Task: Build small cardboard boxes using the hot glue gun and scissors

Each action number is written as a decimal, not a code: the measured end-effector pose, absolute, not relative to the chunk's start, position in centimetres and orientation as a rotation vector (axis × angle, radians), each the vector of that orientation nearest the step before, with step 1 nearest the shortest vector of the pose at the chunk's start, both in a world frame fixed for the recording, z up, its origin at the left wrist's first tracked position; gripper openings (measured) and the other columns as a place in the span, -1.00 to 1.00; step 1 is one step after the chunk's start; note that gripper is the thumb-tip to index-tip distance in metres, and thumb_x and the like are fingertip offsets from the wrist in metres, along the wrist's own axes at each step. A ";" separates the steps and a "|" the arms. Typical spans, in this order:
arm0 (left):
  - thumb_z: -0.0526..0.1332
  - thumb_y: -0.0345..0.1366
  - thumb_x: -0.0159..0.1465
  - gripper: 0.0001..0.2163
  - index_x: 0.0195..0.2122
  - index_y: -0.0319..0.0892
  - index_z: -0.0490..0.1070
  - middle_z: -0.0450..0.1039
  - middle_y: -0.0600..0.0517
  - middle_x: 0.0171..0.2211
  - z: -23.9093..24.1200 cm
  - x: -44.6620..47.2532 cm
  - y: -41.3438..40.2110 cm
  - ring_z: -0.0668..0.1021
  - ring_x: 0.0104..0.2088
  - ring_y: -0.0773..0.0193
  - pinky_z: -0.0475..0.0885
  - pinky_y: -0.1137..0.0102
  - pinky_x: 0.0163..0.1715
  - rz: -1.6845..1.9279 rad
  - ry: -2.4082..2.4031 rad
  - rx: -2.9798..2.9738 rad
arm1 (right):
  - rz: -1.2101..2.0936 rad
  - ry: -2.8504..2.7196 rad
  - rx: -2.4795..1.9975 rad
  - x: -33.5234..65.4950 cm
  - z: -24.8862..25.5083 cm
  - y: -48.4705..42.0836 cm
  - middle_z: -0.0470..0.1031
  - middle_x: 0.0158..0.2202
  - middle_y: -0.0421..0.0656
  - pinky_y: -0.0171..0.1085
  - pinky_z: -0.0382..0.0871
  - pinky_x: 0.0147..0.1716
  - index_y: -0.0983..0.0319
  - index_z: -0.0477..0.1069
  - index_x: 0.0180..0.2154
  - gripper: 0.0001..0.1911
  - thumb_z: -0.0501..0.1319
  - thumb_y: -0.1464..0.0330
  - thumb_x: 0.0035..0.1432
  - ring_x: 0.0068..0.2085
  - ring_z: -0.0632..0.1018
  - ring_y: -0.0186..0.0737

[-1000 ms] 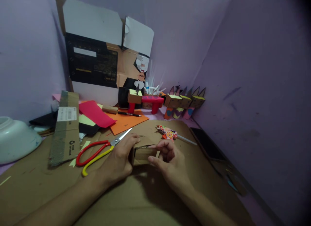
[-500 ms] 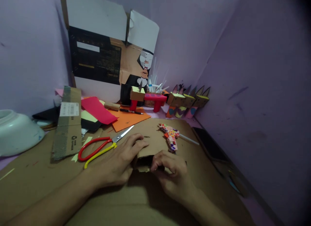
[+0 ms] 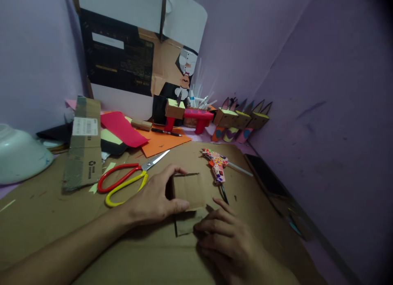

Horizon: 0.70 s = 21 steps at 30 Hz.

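My left hand [image 3: 153, 197] grips a small brown cardboard piece [image 3: 189, 191] between thumb and fingers and holds it upright on the big cardboard sheet [image 3: 61, 219]. My right hand [image 3: 229, 240] rests below and right of it, fingers stretched toward a flat cardboard flap [image 3: 186, 227] that lies under the held piece. Red and yellow scissors [image 3: 124, 180] lie just left of my left hand. A patterned glue gun [image 3: 217, 165] lies just behind the piece to the right.
A cardboard strip with a label [image 3: 82, 144], red paper [image 3: 123, 129] and orange paper [image 3: 162, 141] lie at the back left. A white bowl [image 3: 18, 154] sits at the far left. Paper animal figures [image 3: 241, 121] line the purple wall; a dark phone [image 3: 264, 174] lies at the right.
The cardboard piece has been stood up in my left hand. My right hand let go of it and dropped lower, fingers now stretched out. The view tilted down a little.
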<state>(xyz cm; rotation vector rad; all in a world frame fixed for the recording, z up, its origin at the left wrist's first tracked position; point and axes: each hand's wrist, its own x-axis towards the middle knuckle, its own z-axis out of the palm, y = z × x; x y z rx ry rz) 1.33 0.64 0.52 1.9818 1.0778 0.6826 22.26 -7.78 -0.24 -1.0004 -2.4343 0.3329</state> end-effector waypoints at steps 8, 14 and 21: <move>0.31 -0.30 0.00 -0.60 -0.10 -0.10 0.30 0.43 0.00 -0.09 0.6 1.2 0.6 0.51 -0.13 0.10 0.44 0.25 -0.14 0.844 1.201 2.038 | 0.209 -1.665 -2.029 24.9 1.7 -2.2 0.54 -0.58 -0.09 -0.24 0.23 -0.54 0.17 0.51 -0.53 -0.61 0.14 0.05 0.09 -0.49 0.55 -0.04; 0.26 -0.29 0.05 -0.66 -0.12 -0.12 0.31 0.43 -0.02 -0.07 0.5 1.1 1.0 0.51 -0.14 0.12 0.44 0.25 -0.17 0.868 1.113 2.015 | 0.394 -1.527 -2.079 25.0 0.4 3.2 0.32 -0.75 -0.13 -0.23 0.18 -0.53 0.18 0.24 -0.80 -0.59 0.37 0.13 -0.26 -0.48 0.52 0.03; 0.25 -0.31 0.07 -0.67 -0.10 -0.14 0.36 0.47 -0.01 -0.13 0.4 1.7 1.3 0.53 -0.18 0.14 0.45 0.28 -0.17 0.894 1.080 2.138 | 0.754 -1.241 -1.665 25.0 0.2 1.5 0.19 -0.66 -0.37 -0.27 0.40 -0.62 0.20 0.27 -0.46 -0.80 0.16 0.20 -0.02 -0.69 0.23 -0.41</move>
